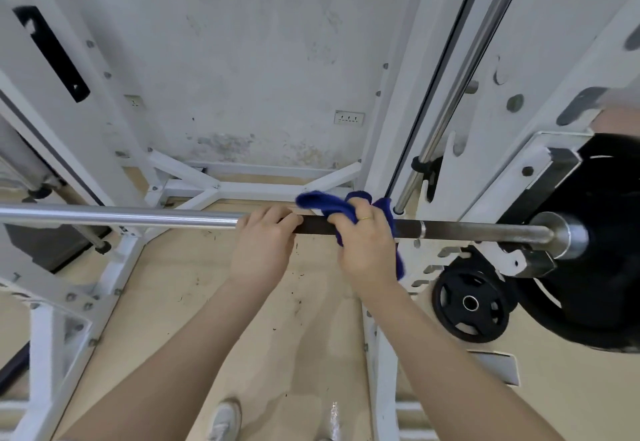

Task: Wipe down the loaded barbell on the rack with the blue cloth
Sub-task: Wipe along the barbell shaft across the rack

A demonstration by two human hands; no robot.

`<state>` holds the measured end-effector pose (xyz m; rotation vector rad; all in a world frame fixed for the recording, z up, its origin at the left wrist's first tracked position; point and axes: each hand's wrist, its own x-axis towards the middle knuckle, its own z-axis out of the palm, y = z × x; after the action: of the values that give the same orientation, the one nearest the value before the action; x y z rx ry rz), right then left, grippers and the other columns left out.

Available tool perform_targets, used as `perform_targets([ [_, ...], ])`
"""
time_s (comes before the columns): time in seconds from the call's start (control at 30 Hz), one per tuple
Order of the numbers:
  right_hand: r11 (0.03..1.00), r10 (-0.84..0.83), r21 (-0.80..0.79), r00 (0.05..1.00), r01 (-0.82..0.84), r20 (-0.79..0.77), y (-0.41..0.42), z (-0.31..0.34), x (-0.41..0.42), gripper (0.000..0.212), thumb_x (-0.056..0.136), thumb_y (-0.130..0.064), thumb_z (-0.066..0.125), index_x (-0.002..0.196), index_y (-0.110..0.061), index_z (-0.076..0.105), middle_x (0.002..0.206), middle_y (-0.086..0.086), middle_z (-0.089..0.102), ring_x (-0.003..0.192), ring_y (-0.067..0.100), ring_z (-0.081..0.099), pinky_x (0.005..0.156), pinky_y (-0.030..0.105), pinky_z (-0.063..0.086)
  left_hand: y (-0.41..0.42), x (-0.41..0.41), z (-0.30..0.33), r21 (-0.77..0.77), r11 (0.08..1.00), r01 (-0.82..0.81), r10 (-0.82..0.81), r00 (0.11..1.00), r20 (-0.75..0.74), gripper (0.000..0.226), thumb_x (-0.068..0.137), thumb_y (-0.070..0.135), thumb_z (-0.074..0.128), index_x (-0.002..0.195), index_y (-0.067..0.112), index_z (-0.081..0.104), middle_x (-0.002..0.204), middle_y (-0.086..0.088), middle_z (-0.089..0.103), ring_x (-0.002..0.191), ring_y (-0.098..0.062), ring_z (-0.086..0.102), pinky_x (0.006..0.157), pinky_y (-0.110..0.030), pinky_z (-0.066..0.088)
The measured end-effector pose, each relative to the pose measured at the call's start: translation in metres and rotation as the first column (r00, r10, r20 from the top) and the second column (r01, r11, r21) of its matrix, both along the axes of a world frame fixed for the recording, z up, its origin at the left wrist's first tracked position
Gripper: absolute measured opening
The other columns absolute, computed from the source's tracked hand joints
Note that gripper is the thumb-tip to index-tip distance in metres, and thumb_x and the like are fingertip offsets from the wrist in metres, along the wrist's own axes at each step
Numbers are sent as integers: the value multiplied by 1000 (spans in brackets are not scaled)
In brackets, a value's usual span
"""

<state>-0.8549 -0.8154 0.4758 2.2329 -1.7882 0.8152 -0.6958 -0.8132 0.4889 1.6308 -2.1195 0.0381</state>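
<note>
A long steel barbell [121, 216] runs across the view on the white rack, with a dark knurled stretch near the middle and a big black plate [602, 250] loaded on its right end. My left hand [265, 243] grips the bar from above. Just to its right, my right hand [367, 250], with a gold ring, presses the blue cloth [329, 206] around the bar. The cloth bunches above the bar and hangs a little below my palm.
White rack uprights [398, 149] stand at right and left, with a chrome guide rod [450, 101] slanting beside the right one. A smaller black plate [471, 303] hangs on a peg low at right. White floor braces [242, 194] cross the tan floor; my shoe [225, 420] shows below.
</note>
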Motion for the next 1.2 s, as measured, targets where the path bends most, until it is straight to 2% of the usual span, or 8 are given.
perform_targets([
  [0.1, 996, 42, -79, 997, -47, -71, -8, 0, -35, 38, 58, 3, 72, 92, -14, 70, 100, 13, 64, 71, 33, 57, 65, 35, 48, 0, 0, -5, -40, 999, -22, 21, 1000, -20, 39, 57, -8, 76, 86, 15, 69, 82, -1, 69, 74, -31, 63, 64, -37, 46],
  [0.3, 984, -170, 70, 979, 163, 108, -7, 6, -42, 50, 64, 5, 71, 112, -9, 64, 107, 22, 59, 75, 40, 58, 67, 41, 50, 6, 5, -14, -114, 993, -20, 20, 1000, -3, 50, 56, -12, 70, 98, 16, 70, 97, -1, 72, 84, -28, 66, 75, -41, 50],
  [0.57, 993, 111, 33, 994, -111, 15, -4, 2, 43, 52, 57, 3, 74, 105, -14, 64, 92, 10, 62, 72, 31, 58, 69, 37, 50, -1, 33, 0, 73, 990, 122, -117, 991, -69, 43, 70, -2, 39, 102, 13, 64, 100, -3, 69, 92, -29, 63, 78, -40, 49],
  [0.67, 997, -15, 78, 995, 23, -102, -8, 8, 6, 46, 57, -4, 77, 100, -14, 66, 89, 13, 61, 72, 34, 57, 67, 37, 45, -3, 59, -1, 45, 997, 68, -66, 997, -50, 37, 77, 8, 46, 110, 11, 62, 110, -7, 66, 100, -34, 60, 85, -48, 49],
  [0.77, 959, -168, 230, 986, 168, -20, -14, 17, 6, 40, 73, -6, 68, 112, -13, 63, 106, 18, 58, 86, 39, 55, 77, 41, 43, -6, 82, 0, 50, 998, -23, 24, 1000, -16, 27, 76, 8, 67, 103, 12, 66, 102, -6, 69, 102, -35, 59, 86, -48, 44],
  [1.0, 990, 33, 132, 994, -46, 102, -7, 10, 131, 47, 54, -7, 80, 98, -19, 67, 84, 10, 61, 66, 30, 53, 64, 36, 48, -17, 97, 4, 69, 997, 31, -31, 999, -10, 11, 69, 10, 76, 74, 7, 66, 78, -6, 70, 83, -36, 60, 68, -38, 39],
  [1.1, 991, 25, 134, 999, -21, -34, -16, 16, 116, 41, 59, -12, 80, 98, -18, 67, 85, 10, 60, 70, 30, 56, 69, 37, 47, -21, 101, 3, 96, 994, 60, -56, 998, -40, 16, 81, 19, 67, 94, 10, 69, 96, -6, 69, 99, -34, 55, 81, -39, 35],
  [1.2, 949, -173, 228, 965, 217, -198, -20, 28, 80, 28, 85, -19, 56, 113, -20, 60, 107, 10, 54, 95, 31, 51, 83, 36, 36, -22, 104, 2, 95, 990, 102, -95, 992, -77, 19, 82, 18, 66, 99, 11, 69, 95, -8, 68, 99, -34, 54, 82, -39, 35],
])
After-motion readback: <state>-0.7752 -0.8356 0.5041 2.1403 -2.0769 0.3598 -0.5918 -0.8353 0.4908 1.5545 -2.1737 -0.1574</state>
